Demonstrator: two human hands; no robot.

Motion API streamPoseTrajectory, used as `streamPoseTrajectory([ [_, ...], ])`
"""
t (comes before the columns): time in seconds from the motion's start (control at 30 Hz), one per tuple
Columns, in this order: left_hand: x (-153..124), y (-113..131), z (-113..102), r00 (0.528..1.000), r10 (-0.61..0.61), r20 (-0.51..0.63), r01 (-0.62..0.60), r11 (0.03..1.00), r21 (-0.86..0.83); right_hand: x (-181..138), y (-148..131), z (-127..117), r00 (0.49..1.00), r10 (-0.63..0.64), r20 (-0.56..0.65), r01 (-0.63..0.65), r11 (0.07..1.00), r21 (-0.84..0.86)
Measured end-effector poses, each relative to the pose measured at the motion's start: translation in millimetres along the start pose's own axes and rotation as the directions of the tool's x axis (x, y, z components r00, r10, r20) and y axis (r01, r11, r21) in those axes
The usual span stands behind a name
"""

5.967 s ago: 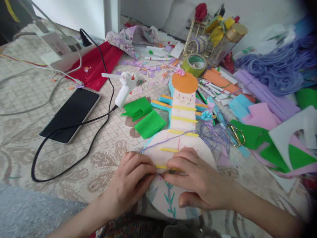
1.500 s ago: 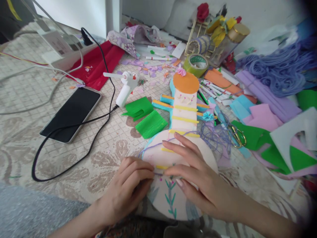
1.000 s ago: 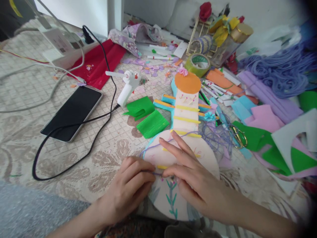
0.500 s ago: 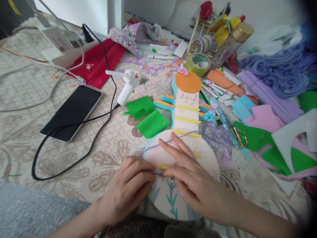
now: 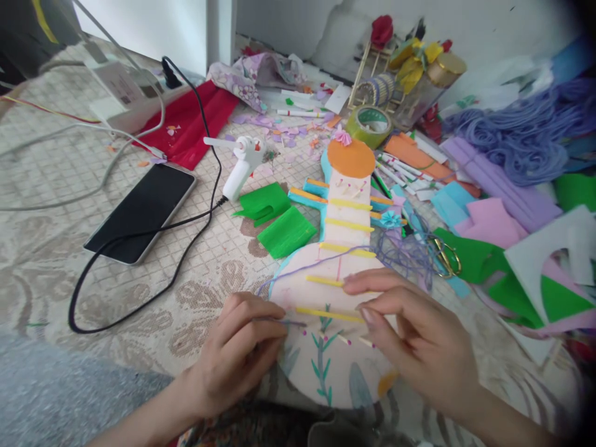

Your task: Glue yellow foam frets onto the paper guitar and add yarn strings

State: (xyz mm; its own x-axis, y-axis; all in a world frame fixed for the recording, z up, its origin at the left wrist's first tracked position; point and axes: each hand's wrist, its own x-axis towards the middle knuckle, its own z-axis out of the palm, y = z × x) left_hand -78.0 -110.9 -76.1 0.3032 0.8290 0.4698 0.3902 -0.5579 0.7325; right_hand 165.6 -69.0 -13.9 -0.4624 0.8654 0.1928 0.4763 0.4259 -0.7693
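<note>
A guitar-shaped cardboard craft lies flat before me, with yellow strips across it, an orange disc at its head and painted leaves on its round body. At the body's left edge, my left hand is closed in a pinch on a strand of purple yarn. The yarn's short end pokes out past the fingertips near small pink-headed pins. From the hand the strand runs up across the body to a loose tangle. Over the body's right side, my right hand has its fingers partly spread, with nothing visible in them.
A white glue gun with a black cord, a phone and green paper pieces lie left of the craft. To the right are gold-handled scissors, paper scraps and a purple yarn heap. Green tape stands behind.
My right hand has moved right, away from the yarn's end by my left hand, baring more of the craft's body. My left hand stays pinched on the yarn. The view has shifted slightly.
</note>
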Motion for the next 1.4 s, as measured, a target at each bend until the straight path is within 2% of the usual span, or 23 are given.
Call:
streamPoseTrajectory([
  [0.17,-1.7,1.2,-3.8,0.992,-0.080,-0.100,0.083,0.996,0.023,-19.3,9.5,-1.6,0.980,0.025,-0.198,-0.024,1.000,0.011],
  [0.3,-1.9,-6.2,-5.8,0.975,-0.174,-0.136,0.187,0.978,0.093,-23.0,21.2,-4.0,0.917,0.024,-0.399,-0.068,0.993,-0.096],
  [0.37,1.1,-11.0,-6.9,0.973,-0.200,-0.116,0.216,0.966,0.141,-18.2,26.6,-8.7,0.905,0.019,-0.425,-0.104,0.979,-0.176],
  [0.5,9.2,-16.2,-8.5,0.967,-0.237,-0.094,0.252,0.947,0.200,2.2,36.0,-25.3,0.956,-0.081,-0.281,-0.031,0.927,-0.373],
  [0.63,14.3,-13.8,-8.7,0.937,-0.335,-0.096,0.347,0.921,0.178,23.3,46.3,-36.4,0.972,-0.170,-0.164,0.078,0.885,-0.459],
  [0.8,16.2,-9.9,-5.6,0.889,-0.450,-0.082,0.454,0.890,0.047,38.5,53.7,-27.1,0.970,-0.242,0.033,0.227,0.841,-0.492],
  [0.9,15.8,-10.2,-2.9,0.876,-0.474,-0.090,0.476,0.879,0.008,43.4,53.1,-17.4,0.966,-0.236,0.103,0.256,0.848,-0.463],
  [0.97,14.8,-10.1,-2.1,0.885,-0.452,-0.112,0.457,0.890,0.014,45.6,52.1,-12.4,0.965,-0.231,0.121,0.261,0.855,-0.448],
  [1.03,12.7,-8.5,-2.4,0.916,-0.373,-0.145,0.383,0.922,0.050,47.3,51.5,-8.8,0.965,-0.229,0.128,0.262,0.860,-0.439],
  [1.1,9.6,-5.2,-3.2,0.961,-0.233,-0.150,0.250,0.962,0.106,48.2,51.5,-6.2,0.967,-0.224,0.122,0.255,0.863,-0.437],
  [1.17,5.8,-1.3,-3.4,0.992,-0.077,-0.101,0.093,0.982,0.164,48.4,52.3,-4.1,0.967,-0.226,0.114,0.253,0.864,-0.436],
  [1.27,0.1,2.3,-0.7,0.998,0.068,-0.016,-0.062,0.968,0.242,47.6,55.4,-1.6,0.966,-0.239,0.099,0.258,0.868,-0.424],
  [1.4,-6.2,-0.4,5.2,0.992,0.128,-0.002,-0.121,0.946,0.302,45.5,58.9,0.0,0.970,-0.234,0.064,0.240,0.890,-0.389],
])
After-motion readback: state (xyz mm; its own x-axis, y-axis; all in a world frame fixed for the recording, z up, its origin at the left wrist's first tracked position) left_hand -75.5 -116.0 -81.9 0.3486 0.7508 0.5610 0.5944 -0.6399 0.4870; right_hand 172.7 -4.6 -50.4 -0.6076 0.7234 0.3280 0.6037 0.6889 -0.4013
